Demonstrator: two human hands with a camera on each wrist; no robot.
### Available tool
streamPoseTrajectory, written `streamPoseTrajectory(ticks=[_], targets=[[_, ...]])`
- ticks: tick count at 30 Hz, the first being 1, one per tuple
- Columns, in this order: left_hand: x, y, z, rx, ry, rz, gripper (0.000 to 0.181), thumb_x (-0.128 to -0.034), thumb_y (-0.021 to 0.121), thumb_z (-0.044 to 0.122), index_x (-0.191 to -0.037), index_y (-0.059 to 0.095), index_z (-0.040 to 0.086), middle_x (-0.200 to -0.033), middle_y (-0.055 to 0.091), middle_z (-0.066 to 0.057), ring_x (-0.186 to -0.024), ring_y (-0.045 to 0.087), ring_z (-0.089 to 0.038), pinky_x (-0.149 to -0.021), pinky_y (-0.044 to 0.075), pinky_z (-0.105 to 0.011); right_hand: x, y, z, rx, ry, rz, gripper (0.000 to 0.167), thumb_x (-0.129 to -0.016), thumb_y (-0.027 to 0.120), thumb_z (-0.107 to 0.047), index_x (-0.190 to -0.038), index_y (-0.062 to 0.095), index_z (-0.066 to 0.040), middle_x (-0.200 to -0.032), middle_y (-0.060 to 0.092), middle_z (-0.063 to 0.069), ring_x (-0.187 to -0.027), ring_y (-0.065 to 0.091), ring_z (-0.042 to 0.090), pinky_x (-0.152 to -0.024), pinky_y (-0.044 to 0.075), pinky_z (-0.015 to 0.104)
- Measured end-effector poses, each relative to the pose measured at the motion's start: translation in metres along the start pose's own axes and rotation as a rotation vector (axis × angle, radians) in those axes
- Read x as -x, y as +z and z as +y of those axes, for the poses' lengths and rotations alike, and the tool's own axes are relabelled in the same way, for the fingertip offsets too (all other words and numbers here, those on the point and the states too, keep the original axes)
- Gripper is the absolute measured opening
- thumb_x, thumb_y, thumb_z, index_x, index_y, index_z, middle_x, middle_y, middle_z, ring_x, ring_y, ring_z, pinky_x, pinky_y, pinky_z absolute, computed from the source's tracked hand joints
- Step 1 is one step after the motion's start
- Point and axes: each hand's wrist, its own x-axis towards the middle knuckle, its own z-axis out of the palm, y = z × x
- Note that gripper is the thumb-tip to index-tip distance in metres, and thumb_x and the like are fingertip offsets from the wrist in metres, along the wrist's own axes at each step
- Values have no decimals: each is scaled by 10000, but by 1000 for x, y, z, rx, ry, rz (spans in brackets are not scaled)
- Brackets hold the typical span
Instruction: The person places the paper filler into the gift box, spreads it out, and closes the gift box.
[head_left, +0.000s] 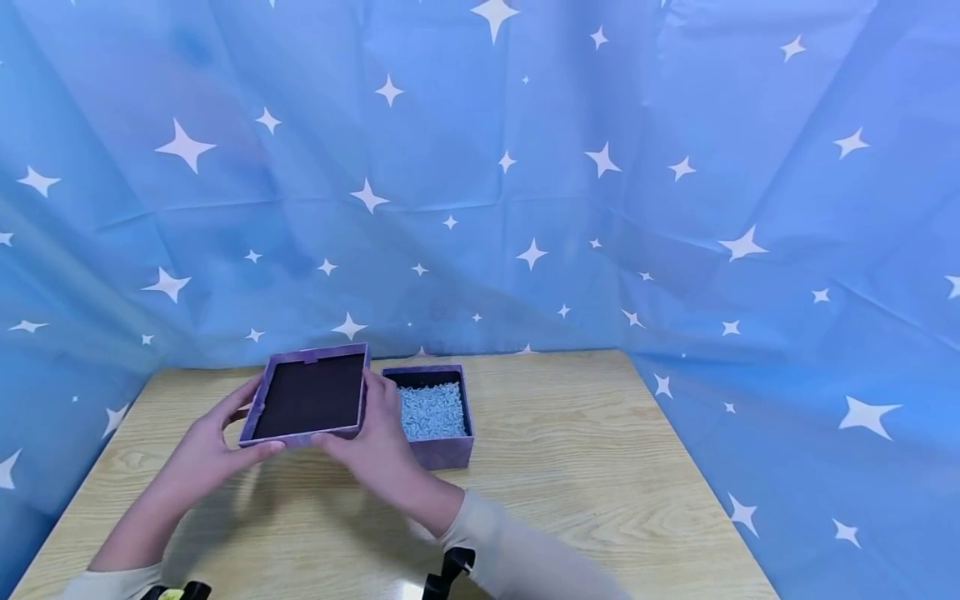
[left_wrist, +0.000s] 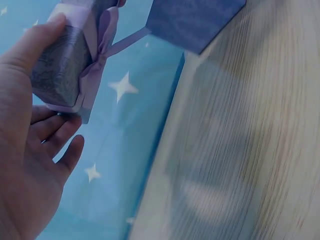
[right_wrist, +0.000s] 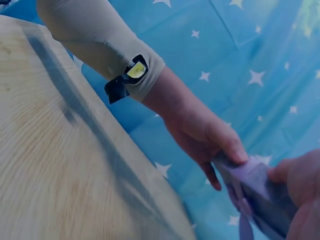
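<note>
Both my hands hold a purple box lid (head_left: 311, 398) above the left of the table, its black inside turned towards me. The left hand (head_left: 197, 457) grips the lid's left side, thumb at the near edge. On the right side and near edge, the right hand (head_left: 384, 446) grips it. A lilac ribbon bow (left_wrist: 97, 67) shows on the lid's outer face in the left wrist view. Just right of the lid, the purple box base (head_left: 442, 455) stands on the table, partly behind my right hand. Light blue shredded filling (head_left: 437, 410) lies inside it.
The wood-grain table (head_left: 585, 467) reaches right and forward of the box base. A blue cloth with white stars (head_left: 480, 167) hangs behind the table and along its sides. Dark straps (head_left: 448, 573) sit on my sleeves.
</note>
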Motion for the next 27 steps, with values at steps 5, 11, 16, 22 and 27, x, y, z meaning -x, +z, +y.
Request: streamPoseTrajectory(ticks=[5, 11, 16, 22, 27], targets=[[-6, 15, 14, -9, 20, 16, 1066, -917, 954, 297, -1762, 325, 134, -1638, 496, -284, -1364, 561, -575, -906, 578, -424, 4, -21, 8, -26, 15, -14, 1091, -882, 971, -374, -1735, 338, -126, -1649, 381, 27, -1454, 462, 178, -1188, 462, 378], [-15, 33, 25, 14, 24, 2, 1093, -909, 955, 370, -1756, 322, 95, -1626, 509, -280, -1389, 556, -571, -1002, 532, -682, 9, -45, 18, -35, 11, -12, 1086, -898, 956, -375, -1741, 321, -119, -1652, 385, 42, -1466, 466, 209, -1184, 464, 433], [-22, 51, 31, 33, 30, -2, 1121, -900, 955, 422, -1755, 316, 82, -1640, 507, -256, -1385, 572, -551, -1021, 522, -706, 12, -62, 29, -39, 27, -24, 1067, -917, 938, -396, -1750, 313, -162, -1662, 379, 31, -1494, 453, 232, -1134, 495, 449], [-29, 70, 39, 41, 41, 1, 1146, -891, 958, 448, -1753, 309, 64, -1659, 490, -247, -1381, 590, -534, -1038, 527, -693, 13, -81, 43, -25, 12, -30, 1047, -926, 927, -394, -1743, 324, -139, -1646, 401, 63, -1501, 456, 273, -1140, 489, 493], [-34, 80, 49, 47, 46, -4, 1138, -893, 951, 464, -1756, 315, 83, -1659, 486, -247, -1383, 594, -526, -1074, 504, -705, 16, -95, 50, -25, 16, -24, 1036, -930, 925, -377, -1734, 332, -105, -1642, 409, 98, -1520, 443, 295, -1173, 463, 517]])
